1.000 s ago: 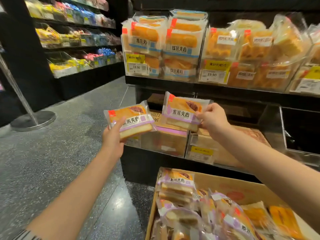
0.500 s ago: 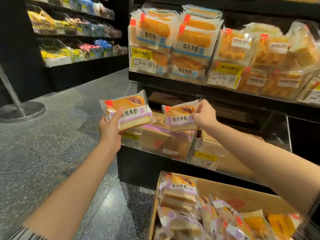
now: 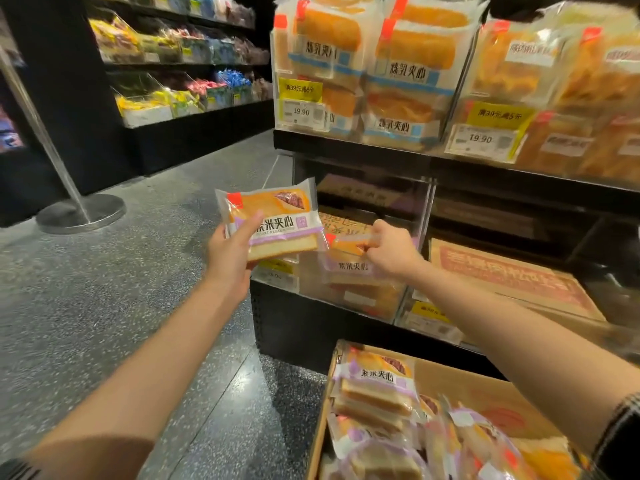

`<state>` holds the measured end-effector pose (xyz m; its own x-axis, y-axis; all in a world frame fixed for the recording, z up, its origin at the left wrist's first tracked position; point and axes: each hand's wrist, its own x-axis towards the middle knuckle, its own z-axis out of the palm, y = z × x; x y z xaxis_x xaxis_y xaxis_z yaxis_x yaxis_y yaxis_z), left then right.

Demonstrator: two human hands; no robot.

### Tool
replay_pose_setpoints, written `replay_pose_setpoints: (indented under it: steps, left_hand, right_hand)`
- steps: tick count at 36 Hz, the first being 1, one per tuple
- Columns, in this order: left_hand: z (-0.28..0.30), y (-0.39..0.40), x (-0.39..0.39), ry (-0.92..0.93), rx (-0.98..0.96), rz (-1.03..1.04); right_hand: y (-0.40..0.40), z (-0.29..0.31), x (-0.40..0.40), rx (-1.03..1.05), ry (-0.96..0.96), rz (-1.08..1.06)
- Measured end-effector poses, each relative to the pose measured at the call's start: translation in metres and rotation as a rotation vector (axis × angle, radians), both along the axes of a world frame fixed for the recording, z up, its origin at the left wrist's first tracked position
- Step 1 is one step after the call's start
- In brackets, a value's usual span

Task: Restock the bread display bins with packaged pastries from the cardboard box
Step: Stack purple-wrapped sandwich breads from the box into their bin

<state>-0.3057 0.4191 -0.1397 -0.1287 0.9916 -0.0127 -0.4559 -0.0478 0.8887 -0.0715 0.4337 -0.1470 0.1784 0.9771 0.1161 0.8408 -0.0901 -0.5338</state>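
left hand [image 3: 231, 255]: grips purple-banded wrapped bread packet [image 3: 273, 221], unplaced
right hand [image 3: 388, 249]: pinches second packet [image 3: 349, 258] into clear plastic bin [image 3: 414, 202]
brown cardboard box [image 3: 485, 389]: many packets left

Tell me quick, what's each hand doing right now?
Left hand: closed, holding a purple-label pastry pack up in front of the shelf.
Right hand: closed, fingers pinching a second pastry pack into the lower clear bin.
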Motion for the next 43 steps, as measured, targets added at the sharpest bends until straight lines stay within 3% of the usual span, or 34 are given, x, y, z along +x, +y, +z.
replay_pose_setpoints:
  steps: [6, 9, 12, 15, 20, 25, 31, 34, 36, 37, 39, 41, 43]
  left_hand:
    - [0.007, 0.01, 0.009, 0.048, 0.024, -0.063]
    - [0.01, 0.022, 0.017, 0.081, 0.03, -0.072]
    - [0.012, 0.035, 0.03, 0.1, 0.011, -0.057]
    - [0.014, 0.047, 0.044, 0.09, -0.004, -0.016]
    - [0.004, 0.063, 0.053, 0.103, -0.045, 0.064]
    - [0.001, 0.071, 0.053, 0.257, -0.021, 0.081]
    - [-0.008, 0.076, 0.044, 0.363, -0.003, 0.005]
    - [-0.009, 0.079, 0.04, 0.36, -0.018, -0.054]
    - [-0.007, 0.081, 0.038, 0.378, -0.007, -0.121]
    - [-0.006, 0.081, 0.037, 0.401, -0.001, -0.154]
    - [-0.002, 0.08, 0.036, 0.433, 0.019, -0.232]
    - [0.001, 0.08, 0.035, 0.433, 0.034, -0.296]
    - [0.005, 0.081, 0.032, 0.431, 0.047, -0.333]
  right_hand:
    - [0.0, 0.013, -0.001, -0.173, -0.228, 0.062]
    - [-0.008, 0.021, 0.003, -0.103, -0.281, 0.072]
    - [-0.018, 0.028, 0.0, -0.016, -0.333, 0.263]
    - [-0.017, 0.03, -0.006, -0.142, -0.386, 0.401]
    - [-0.019, 0.022, 0.005, -0.306, -0.439, 0.337]
    - [-0.008, 0.02, 0.008, -0.417, -0.496, 0.318]
    - [0.011, 0.015, 0.005, -0.599, -0.35, 0.252]
    - [0.013, 0.022, 0.009, -0.274, -0.184, 0.214]
    - [0.02, 0.028, 0.015, 0.058, 0.107, 0.098]
    - [0.024, 0.035, 0.017, 0.116, 0.264, 0.065]
    - [0.031, 0.047, 0.018, -0.011, 0.496, 0.16]
    - [0.035, 0.055, 0.016, -0.181, 0.522, 0.325]
    - [0.035, 0.058, 0.012, -0.21, 0.492, 0.432]
